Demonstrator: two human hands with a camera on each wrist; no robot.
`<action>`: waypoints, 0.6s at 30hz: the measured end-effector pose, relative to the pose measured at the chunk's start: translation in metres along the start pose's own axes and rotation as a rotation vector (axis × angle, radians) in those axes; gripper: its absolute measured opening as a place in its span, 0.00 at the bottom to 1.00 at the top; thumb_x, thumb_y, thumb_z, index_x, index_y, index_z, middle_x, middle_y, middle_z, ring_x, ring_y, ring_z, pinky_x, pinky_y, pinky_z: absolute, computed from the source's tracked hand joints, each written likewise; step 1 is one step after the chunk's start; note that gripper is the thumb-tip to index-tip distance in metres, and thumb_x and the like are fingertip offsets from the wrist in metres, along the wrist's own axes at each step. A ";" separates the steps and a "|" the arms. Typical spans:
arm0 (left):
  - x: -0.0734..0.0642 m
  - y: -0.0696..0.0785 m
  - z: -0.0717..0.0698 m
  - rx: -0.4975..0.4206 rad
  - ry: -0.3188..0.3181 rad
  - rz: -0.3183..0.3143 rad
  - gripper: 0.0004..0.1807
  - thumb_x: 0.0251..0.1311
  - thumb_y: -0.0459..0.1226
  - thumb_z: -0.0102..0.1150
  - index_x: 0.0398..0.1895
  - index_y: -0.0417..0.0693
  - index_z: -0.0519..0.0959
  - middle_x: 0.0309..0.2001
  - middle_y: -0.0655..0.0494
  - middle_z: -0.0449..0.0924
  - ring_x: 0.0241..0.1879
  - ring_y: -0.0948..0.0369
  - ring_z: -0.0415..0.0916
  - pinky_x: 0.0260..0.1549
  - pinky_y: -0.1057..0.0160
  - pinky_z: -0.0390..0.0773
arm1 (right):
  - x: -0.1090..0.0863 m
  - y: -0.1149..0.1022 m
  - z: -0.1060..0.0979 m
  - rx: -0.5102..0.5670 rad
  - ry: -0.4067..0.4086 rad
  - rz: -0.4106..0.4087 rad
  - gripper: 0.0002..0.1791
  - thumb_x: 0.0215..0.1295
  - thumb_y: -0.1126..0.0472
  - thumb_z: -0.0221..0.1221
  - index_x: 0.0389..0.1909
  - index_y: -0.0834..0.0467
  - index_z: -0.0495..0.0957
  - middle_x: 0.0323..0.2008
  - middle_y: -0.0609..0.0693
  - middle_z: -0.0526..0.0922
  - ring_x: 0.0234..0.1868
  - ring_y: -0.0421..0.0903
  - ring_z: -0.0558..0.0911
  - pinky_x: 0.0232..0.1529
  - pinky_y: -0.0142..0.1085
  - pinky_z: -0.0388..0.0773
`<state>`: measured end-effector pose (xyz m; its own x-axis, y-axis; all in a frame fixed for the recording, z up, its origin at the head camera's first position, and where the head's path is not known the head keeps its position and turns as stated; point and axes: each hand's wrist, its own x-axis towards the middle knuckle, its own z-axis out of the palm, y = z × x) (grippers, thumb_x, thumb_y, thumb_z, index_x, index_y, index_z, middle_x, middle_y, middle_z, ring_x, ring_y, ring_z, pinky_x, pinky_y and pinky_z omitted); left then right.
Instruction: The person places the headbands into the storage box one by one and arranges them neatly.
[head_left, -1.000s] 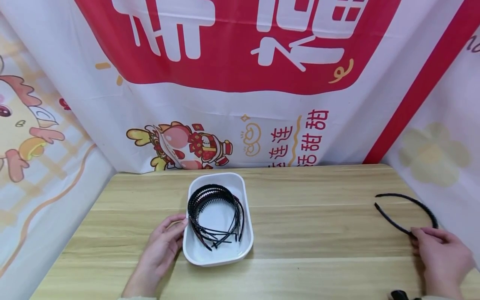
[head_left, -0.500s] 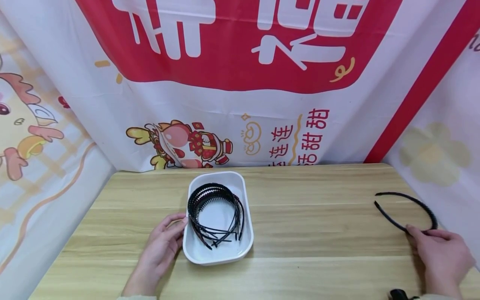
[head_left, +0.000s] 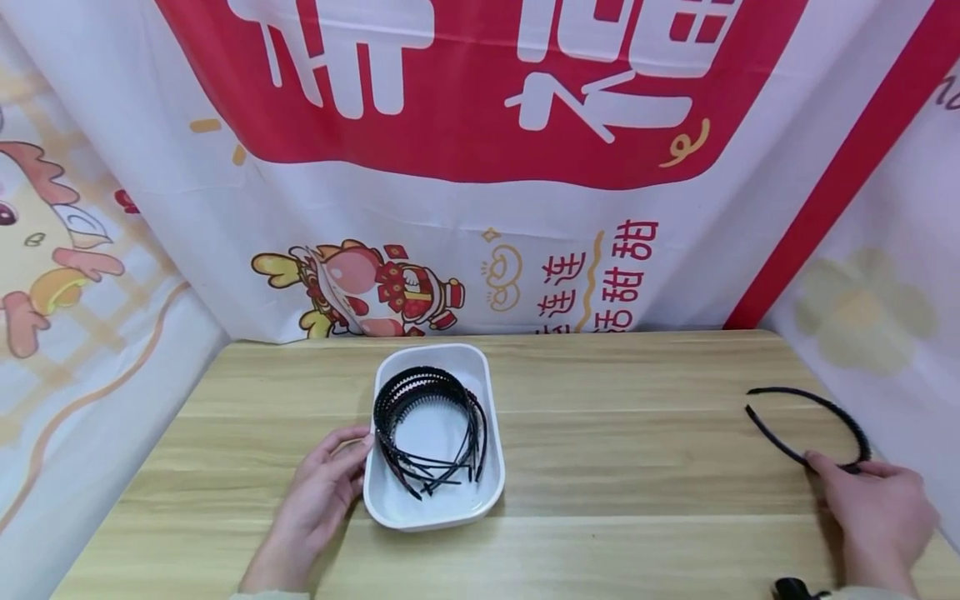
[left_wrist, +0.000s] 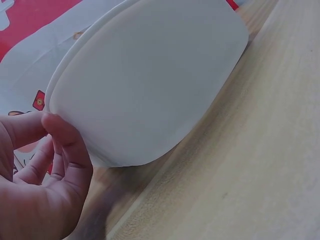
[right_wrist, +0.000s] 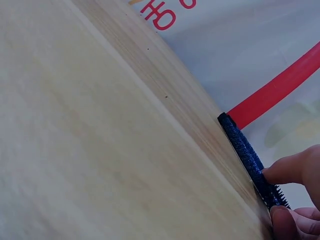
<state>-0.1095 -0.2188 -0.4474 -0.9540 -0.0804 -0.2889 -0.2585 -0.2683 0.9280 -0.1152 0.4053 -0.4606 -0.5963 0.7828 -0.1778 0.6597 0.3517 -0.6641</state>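
At the left of the table, a white plastic tray (head_left: pixel 431 431) holds several black headbands (head_left: pixel 386 408), bunched in a nested ring with some toothed inner edges. My left hand (head_left: pixel 318 492) pinches the tray's left rim; the left wrist view shows the thumb and a finger meeting at the edge. Far to the right, my right hand (head_left: pixel 877 508) grips a single black headband (right_wrist: pixel 245 152) by its side. That band lies low over the table near its right edge, its two ends facing left. Small teeth and a dark glittery surface show close up.
The wooden table (head_left: pixel 615 467) stretches between the two hands. Printed cloth (head_left: pixel 465 208) hangs behind it and along both sides. A small black object (head_left: pixel 791 588) shows by the right wrist.
My right hand has shifted slightly left along the headband, which itself has hardly moved. My left hand and the tray have stayed in place.
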 end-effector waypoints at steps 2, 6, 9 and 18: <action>0.000 0.000 0.000 0.000 -0.001 -0.001 0.08 0.75 0.32 0.60 0.51 0.54 0.81 0.45 0.63 0.89 0.45 0.63 0.85 0.47 0.64 0.87 | 0.000 0.001 0.001 -0.009 0.001 -0.002 0.41 0.67 0.41 0.66 0.63 0.72 0.67 0.54 0.74 0.76 0.69 0.75 0.67 0.68 0.64 0.67; 0.000 0.000 0.000 0.010 0.001 0.006 0.08 0.75 0.32 0.60 0.51 0.54 0.80 0.45 0.63 0.90 0.44 0.62 0.86 0.48 0.64 0.87 | 0.002 0.003 -0.002 -0.061 -0.039 -0.030 0.47 0.66 0.39 0.67 0.69 0.71 0.63 0.62 0.78 0.72 0.67 0.76 0.68 0.53 0.58 0.71; 0.001 0.000 0.001 0.016 -0.002 0.013 0.08 0.75 0.32 0.61 0.50 0.55 0.81 0.43 0.63 0.90 0.43 0.62 0.86 0.46 0.64 0.87 | 0.003 0.004 -0.005 -0.123 -0.090 -0.064 0.51 0.67 0.37 0.66 0.74 0.70 0.61 0.65 0.78 0.71 0.67 0.76 0.69 0.50 0.55 0.71; 0.002 -0.002 0.001 0.009 -0.023 0.024 0.09 0.75 0.31 0.60 0.47 0.57 0.83 0.42 0.63 0.90 0.41 0.63 0.85 0.44 0.65 0.87 | 0.005 0.001 -0.005 -0.200 -0.132 -0.204 0.43 0.69 0.40 0.66 0.69 0.70 0.72 0.52 0.68 0.89 0.60 0.69 0.79 0.47 0.50 0.73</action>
<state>-0.1107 -0.2175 -0.4501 -0.9630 -0.0648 -0.2617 -0.2371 -0.2580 0.9366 -0.1149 0.4121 -0.4582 -0.7711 0.6169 -0.1575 0.5898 0.5987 -0.5420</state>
